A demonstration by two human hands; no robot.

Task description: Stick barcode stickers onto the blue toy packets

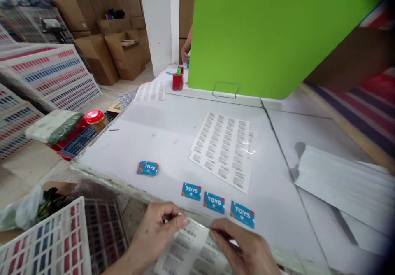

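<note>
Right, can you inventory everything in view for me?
Held label sheet: one, white, near edge
Other label sheets: at least three, white, centre and far left
Cards: three singles, one pile, blue, near side
Papers: several, white, right
Holder: one, red, far side
Board: one, green, far side
Table: one, white, centre
Jar: one, red lid, left
Crates: several, white, left
Boxes: several, brown, back
Another person's hand: one, beside board
Left hand: one, bare, near edge
Right hand: one, bare, near edge

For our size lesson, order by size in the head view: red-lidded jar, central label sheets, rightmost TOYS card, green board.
Green board
Central label sheets
Red-lidded jar and rightmost TOYS card: too alike to rank
</note>
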